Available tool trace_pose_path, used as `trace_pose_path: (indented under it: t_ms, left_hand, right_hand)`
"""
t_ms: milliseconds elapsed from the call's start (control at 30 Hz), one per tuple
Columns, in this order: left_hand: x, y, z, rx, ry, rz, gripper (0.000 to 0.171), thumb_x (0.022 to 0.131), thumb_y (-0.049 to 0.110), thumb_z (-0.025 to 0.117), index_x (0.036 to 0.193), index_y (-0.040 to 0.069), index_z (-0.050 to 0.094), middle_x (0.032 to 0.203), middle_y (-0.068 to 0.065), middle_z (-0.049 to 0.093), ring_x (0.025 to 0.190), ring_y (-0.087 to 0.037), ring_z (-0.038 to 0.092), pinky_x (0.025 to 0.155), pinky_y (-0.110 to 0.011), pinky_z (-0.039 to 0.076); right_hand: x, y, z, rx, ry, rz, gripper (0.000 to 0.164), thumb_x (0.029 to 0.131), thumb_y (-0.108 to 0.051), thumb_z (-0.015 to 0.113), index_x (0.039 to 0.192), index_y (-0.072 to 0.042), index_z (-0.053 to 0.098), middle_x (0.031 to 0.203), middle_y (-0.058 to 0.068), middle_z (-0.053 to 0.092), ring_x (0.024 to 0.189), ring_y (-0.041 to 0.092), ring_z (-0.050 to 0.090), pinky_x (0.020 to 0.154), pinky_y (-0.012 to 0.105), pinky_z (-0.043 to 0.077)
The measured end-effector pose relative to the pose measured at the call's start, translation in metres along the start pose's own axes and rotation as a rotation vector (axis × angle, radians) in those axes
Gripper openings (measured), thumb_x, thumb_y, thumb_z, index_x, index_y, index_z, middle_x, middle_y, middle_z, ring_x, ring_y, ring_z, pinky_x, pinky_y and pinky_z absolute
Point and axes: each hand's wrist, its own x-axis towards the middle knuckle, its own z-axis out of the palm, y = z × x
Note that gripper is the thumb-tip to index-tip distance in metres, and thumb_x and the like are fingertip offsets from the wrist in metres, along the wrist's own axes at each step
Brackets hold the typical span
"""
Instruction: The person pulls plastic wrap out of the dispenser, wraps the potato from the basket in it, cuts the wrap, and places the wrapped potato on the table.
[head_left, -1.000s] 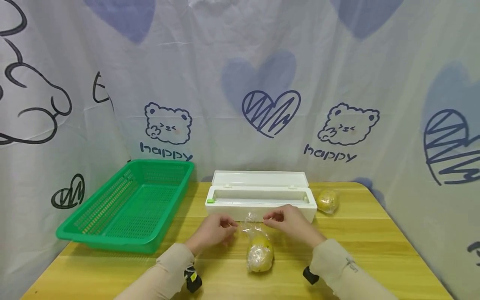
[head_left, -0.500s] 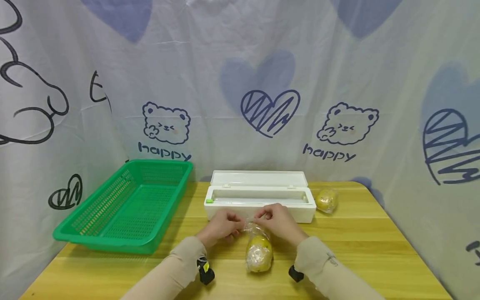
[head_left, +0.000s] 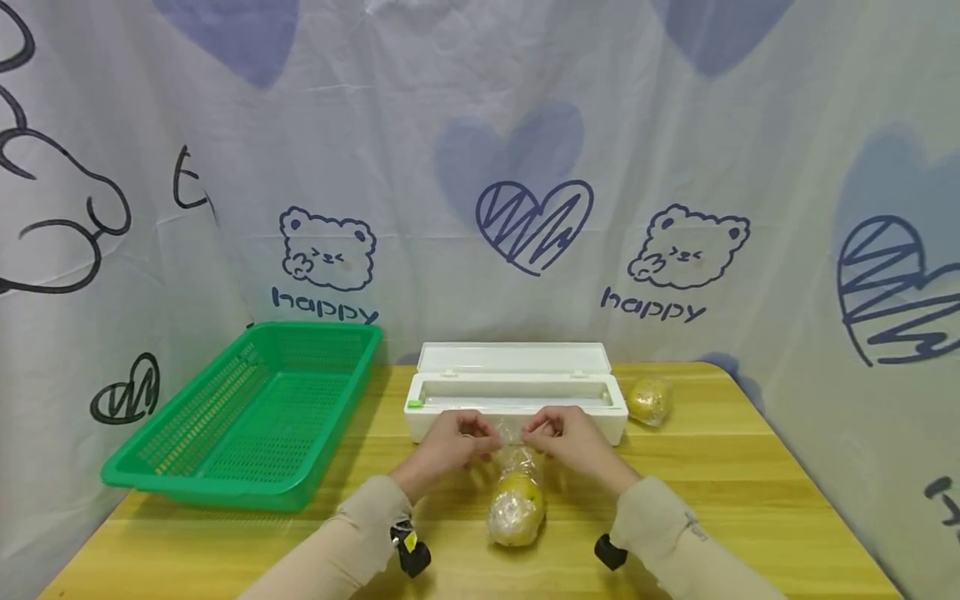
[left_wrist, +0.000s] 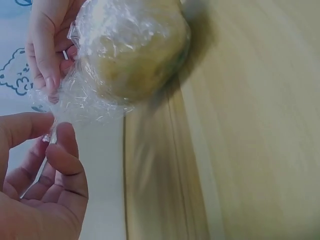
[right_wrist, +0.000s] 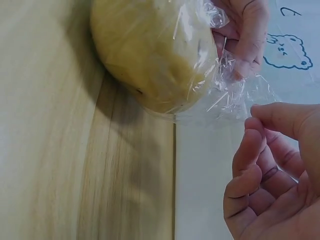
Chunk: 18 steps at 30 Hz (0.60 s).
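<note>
A rounded yellow piece of produce (head_left: 517, 510), in clear plastic wrap, rests on the table before me, its loose wrap (head_left: 517, 458) gathered towards the far side. My left hand (head_left: 456, 443) pinches one side of that wrap between thumb and fingertips, as the left wrist view shows. Across from it, my right hand (head_left: 567, 439) pinches the other side, thumb against index finger (right_wrist: 254, 137) in the right wrist view. Just behind both hands stands a white cling film dispenser (head_left: 517, 408), lid raised, with a green slider (head_left: 414, 404) at its left end.
A green plastic basket (head_left: 296, 492) stands on the left of the wooden table (head_left: 720, 517). Right of the dispenser lies a second yellow piece (head_left: 649, 402) in wrap. A printed white curtain (head_left: 450, 308) hangs behind the table.
Both hands have come onto the loose wrap from either side; they closed in, then moved slightly apart. The wrap above the yellow piece now stretches longer. The head view has shifted slightly.
</note>
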Motion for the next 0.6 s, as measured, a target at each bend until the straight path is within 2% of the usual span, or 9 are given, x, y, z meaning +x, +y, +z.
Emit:
trace_pose_path:
  t_ms: [133,233,433,600]
  left_hand:
    - [0.002,0.004,0.004,-0.039,-0.004,0.018,0.024,0.096,0.011,0.079,0.116,0.003,0.069,0.092,-0.009,0.079,0.074,-0.019,0.074,0.057,-0.028,0.051]
    - [0.0,0.006,0.004,-0.017,-0.017,0.028,0.025,0.097,0.011,0.078,0.12,0.004,0.073,0.093,-0.007,0.079,0.074,-0.015,0.071,0.057,-0.026,0.048]
    - [-0.007,0.011,0.004,0.041,-0.024,0.092,0.01,0.096,0.009,0.078,0.103,0.002,0.08,0.082,-0.002,0.07,0.071,-0.011,0.057,0.056,-0.022,0.045]
    - [-0.014,0.01,0.003,0.097,-0.052,0.146,0.007,0.097,0.008,0.077,0.1,0.002,0.079,0.086,-0.003,0.074,0.074,-0.011,0.064,0.061,-0.024,0.055]
  right_hand:
    - [-0.005,0.0,-0.004,0.019,-0.004,-0.001,0.018,0.099,-0.018,0.075,0.107,-0.002,0.073,0.079,0.007,0.075,0.068,0.014,0.066,0.064,0.032,0.058]
    - [-0.008,-0.002,-0.005,0.032,-0.012,0.006,0.017,0.1,-0.016,0.074,0.108,-0.001,0.072,0.08,0.008,0.076,0.068,0.016,0.07,0.066,0.036,0.06]
    - [-0.017,-0.008,-0.009,0.047,-0.03,0.019,0.013,0.103,-0.016,0.071,0.107,-0.004,0.072,0.079,0.007,0.077,0.07,0.021,0.074,0.058,0.03,0.055]
    - [-0.024,-0.01,-0.011,0.015,-0.081,-0.058,0.013,0.101,-0.016,0.074,0.106,-0.004,0.073,0.084,0.009,0.077,0.071,0.019,0.073,0.061,0.029,0.058]
